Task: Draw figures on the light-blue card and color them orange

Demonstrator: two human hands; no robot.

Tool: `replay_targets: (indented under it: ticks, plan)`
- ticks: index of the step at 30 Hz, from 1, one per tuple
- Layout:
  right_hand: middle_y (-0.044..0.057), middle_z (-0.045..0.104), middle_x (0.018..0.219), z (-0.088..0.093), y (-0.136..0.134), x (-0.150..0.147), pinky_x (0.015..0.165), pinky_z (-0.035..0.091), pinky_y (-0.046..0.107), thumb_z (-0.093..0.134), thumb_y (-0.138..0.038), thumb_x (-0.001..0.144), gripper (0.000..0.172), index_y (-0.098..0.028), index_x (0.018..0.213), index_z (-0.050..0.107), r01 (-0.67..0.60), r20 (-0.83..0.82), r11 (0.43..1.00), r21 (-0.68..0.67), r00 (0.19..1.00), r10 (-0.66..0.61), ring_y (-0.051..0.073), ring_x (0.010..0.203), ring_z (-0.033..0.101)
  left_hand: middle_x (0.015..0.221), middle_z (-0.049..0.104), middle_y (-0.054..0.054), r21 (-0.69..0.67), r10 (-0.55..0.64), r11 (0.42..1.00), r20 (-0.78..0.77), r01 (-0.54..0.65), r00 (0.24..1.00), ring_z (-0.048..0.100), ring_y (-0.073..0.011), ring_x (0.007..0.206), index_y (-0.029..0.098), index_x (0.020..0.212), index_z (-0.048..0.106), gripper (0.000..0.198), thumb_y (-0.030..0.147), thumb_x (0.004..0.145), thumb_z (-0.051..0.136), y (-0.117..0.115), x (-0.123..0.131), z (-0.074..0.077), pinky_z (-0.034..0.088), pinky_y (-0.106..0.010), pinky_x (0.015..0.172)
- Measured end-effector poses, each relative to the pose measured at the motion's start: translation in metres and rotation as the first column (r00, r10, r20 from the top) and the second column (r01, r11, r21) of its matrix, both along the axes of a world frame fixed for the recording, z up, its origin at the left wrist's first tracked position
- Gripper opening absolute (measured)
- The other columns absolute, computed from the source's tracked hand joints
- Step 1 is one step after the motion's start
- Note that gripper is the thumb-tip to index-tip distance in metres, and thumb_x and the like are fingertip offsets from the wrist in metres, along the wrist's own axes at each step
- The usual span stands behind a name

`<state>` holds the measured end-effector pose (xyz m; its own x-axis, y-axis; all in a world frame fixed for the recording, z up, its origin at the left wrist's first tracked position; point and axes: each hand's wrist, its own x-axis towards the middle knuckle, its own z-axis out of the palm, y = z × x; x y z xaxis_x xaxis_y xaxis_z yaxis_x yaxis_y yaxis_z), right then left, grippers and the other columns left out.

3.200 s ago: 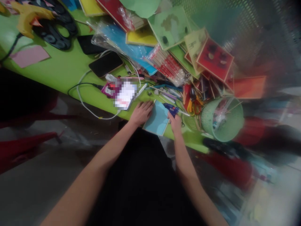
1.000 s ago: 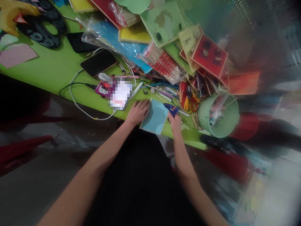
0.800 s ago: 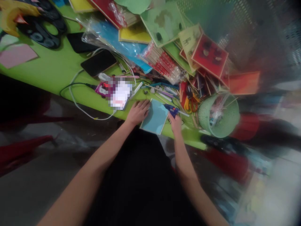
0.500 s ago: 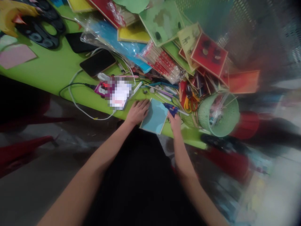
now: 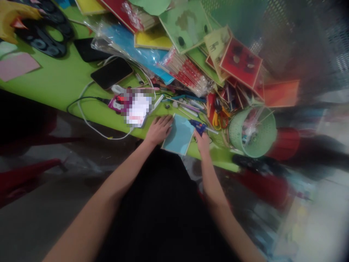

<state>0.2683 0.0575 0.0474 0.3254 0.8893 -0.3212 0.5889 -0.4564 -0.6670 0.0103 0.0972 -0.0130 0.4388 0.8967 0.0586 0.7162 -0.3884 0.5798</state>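
Observation:
A light blue square card [image 5: 178, 135] lies at the near edge of the green table [image 5: 62, 83]. My left hand [image 5: 159, 129] rests on the card's left edge, fingers stretched flat and pressing it down. My right hand [image 5: 202, 139] is closed around the grip of a blue glue gun [image 5: 198, 126], whose nozzle points at the card's upper right part. The gun's tip touches or nearly touches the card; I cannot tell which.
A green mesh basket [image 5: 257, 143] with sticks stands right of my right hand. Pens, scissors and stick bundles [image 5: 188, 72] pile behind the card. Coloured boards [image 5: 240, 62], two dark phones [image 5: 111, 72], a white cable [image 5: 89, 122] and a pink sheet [image 5: 16, 66] lie around.
Both hands stay on the card and the glue gun. The view has drifted slightly, so everything sits a little further left and higher.

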Motion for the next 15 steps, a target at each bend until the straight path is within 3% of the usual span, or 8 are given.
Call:
replay_targets:
  ticks: [8, 15]
  plan:
    - [0.0, 0.065, 0.064, 0.004, -0.005, 0.01, 0.067, 0.042, 0.034, 0.062, -0.072, 0.081, 0.05, -0.024, 0.075, 0.068, 0.124, 0.03, 0.99, -0.069, 0.992, -0.122, 0.02, 0.062, 0.056, 0.164, 0.052, -0.01, -0.007, -0.008, 1.0, 0.008, 0.008, 1.0, 0.051, -0.0316, 0.148, 0.022, 0.157, 0.052, 0.052, 0.035, 0.109, 0.037, 0.0, -0.001, 0.002, 0.036, -0.057, 0.124]
    - [-0.001, 0.067, 0.063, 0.008, -0.01, 0.011, 0.064, 0.043, 0.033, 0.061, -0.072, 0.082, 0.049, -0.024, 0.073, 0.066, 0.137, -0.009, 0.988, -0.072, 0.99, -0.138, 0.017, 0.054, 0.054, 0.163, 0.053, -0.011, -0.015, -0.002, 1.0, 0.01, 0.002, 1.0, 0.051, -0.032, 0.148, 0.022, 0.156, 0.052, 0.052, 0.035, 0.109, 0.037, 0.0, 0.0, 0.004, 0.037, -0.057, 0.123]
